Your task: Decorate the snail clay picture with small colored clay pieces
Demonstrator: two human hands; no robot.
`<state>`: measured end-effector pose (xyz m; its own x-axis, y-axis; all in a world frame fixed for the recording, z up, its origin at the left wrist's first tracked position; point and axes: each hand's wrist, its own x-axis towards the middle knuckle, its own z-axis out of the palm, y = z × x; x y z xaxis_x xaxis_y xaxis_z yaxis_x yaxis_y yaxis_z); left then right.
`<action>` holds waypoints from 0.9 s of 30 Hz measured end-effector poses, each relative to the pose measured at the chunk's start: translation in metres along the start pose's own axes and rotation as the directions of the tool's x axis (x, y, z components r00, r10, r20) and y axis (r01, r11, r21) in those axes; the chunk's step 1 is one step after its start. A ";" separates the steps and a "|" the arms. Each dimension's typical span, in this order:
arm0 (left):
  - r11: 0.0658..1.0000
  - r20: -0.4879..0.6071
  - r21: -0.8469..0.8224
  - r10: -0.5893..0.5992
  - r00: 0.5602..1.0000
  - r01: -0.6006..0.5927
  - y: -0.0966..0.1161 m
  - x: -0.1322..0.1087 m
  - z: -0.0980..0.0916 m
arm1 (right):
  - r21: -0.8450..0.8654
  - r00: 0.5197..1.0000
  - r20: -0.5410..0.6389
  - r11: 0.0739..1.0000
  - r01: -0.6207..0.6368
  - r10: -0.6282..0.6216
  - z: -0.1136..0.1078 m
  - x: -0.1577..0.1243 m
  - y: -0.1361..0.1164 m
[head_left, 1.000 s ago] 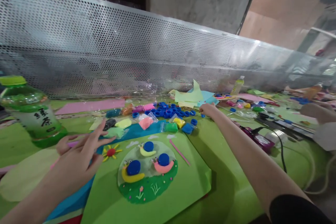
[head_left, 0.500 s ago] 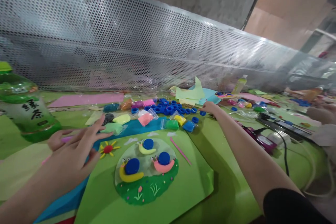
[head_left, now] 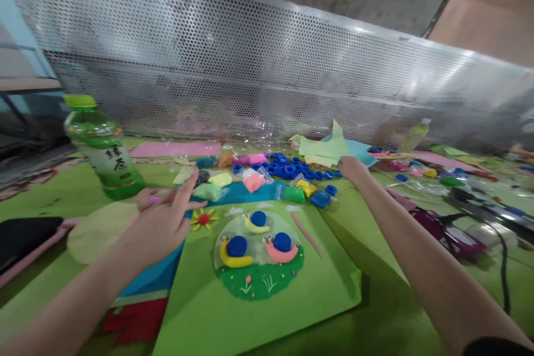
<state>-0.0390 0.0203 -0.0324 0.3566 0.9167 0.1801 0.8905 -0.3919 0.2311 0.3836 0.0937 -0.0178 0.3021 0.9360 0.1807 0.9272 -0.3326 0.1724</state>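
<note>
My left hand (head_left: 164, 219) is over the left edge of a green sheet (head_left: 334, 281), index and middle fingers stretched out. A thin pink-purple stick (head_left: 156, 199) shows between its curled fingers. On the sheet is a clay picture: a yellow snail (head_left: 236, 261), a pink snail (head_left: 282, 256) and a pale yellow snail (head_left: 256, 226) with blue round shells, plus a red and yellow sun (head_left: 203, 219). A pink clay strip (head_left: 307, 235) lies at its right. My right hand (head_left: 352, 169) reaches to the right end of a pile of blue bottle caps (head_left: 287, 169); its fingertips are hidden.
A green tea bottle (head_left: 109, 150) stands at the left, behind a black phone-like object (head_left: 27, 242). Bagged clay (head_left: 254, 182) lies beyond the sheet. Paper scraps (head_left: 325, 147) lie before a perforated metal panel (head_left: 250, 61). A purple device (head_left: 454, 239) and a black cable (head_left: 504, 272) are at right.
The view has swung left, so the things sit further right in the picture and more of the left side shows. Both hands keep about the same places over the table.
</note>
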 end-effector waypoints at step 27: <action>0.973 -0.087 0.119 0.206 0.975 -0.196 0.002 -0.005 0.004 | 0.415 0.959 -0.167 0.865 0.280 -0.231 -0.027 -0.087 -0.038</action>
<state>-0.0382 0.0153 -0.0372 0.5070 0.8058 0.3061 0.8306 -0.5516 0.0763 0.3156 0.0215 -0.0138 0.0389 0.9546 0.2952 0.9791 0.0226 -0.2022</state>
